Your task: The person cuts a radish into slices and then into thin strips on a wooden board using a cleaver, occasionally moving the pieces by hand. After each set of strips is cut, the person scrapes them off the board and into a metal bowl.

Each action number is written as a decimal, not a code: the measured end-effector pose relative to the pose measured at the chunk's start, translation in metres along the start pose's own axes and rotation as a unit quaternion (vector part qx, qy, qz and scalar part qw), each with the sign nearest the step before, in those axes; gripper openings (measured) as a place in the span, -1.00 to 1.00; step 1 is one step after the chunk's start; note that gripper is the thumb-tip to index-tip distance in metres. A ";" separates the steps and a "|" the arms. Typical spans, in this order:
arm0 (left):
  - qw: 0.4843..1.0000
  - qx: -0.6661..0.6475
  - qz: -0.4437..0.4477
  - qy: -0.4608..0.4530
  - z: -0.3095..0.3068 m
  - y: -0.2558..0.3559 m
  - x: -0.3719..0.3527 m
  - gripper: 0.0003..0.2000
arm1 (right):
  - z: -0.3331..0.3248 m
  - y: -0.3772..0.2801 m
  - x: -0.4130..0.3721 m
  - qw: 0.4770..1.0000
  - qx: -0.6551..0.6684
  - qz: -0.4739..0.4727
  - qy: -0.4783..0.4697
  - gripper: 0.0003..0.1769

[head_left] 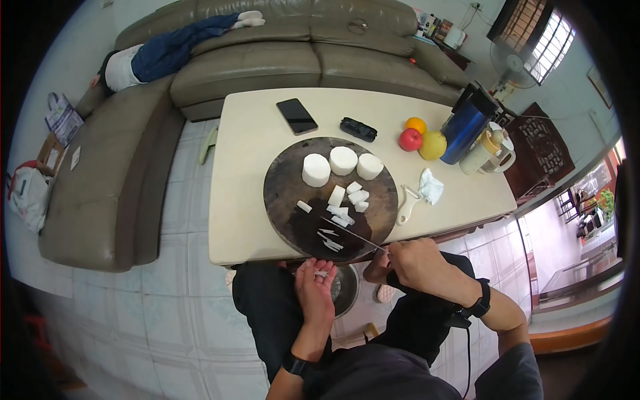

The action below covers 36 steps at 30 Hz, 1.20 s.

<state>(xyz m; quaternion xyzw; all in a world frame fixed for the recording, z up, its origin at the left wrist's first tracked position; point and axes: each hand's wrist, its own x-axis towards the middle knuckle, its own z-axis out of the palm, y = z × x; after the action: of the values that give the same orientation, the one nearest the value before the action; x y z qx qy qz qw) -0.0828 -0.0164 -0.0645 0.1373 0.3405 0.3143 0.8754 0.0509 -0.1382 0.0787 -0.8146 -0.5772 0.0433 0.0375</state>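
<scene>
Three white chunks (343, 161) stand far back on the round board (285, 207), probably leaving room for the knife (357, 235), clamped in the fingers of the right hand (417, 262). Fingers uncurled enough to show white strips (321, 274), the left hand (316, 293) cups them beside the metal bowl (352, 293), likely against spilling.

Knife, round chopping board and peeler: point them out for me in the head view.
Knife (360, 236), head view: on the thin blade, partway along it.
Round chopping board (285, 180), head view: on the bare wood at its left side.
Peeler (405, 213), head view: on its pale handle.
</scene>
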 end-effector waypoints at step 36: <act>0.995 0.003 -0.041 -0.086 -0.023 -0.007 0.009 -0.85 | 0.060 -0.010 -0.090 0.753 0.615 0.180 -0.148 -0.68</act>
<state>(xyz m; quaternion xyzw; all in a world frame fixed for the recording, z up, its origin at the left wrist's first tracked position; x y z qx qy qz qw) -0.0902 -0.0154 -0.0884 0.1524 0.2703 0.2642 0.9132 0.0047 -0.2196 0.0227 -0.6882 -0.2670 0.5150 0.4357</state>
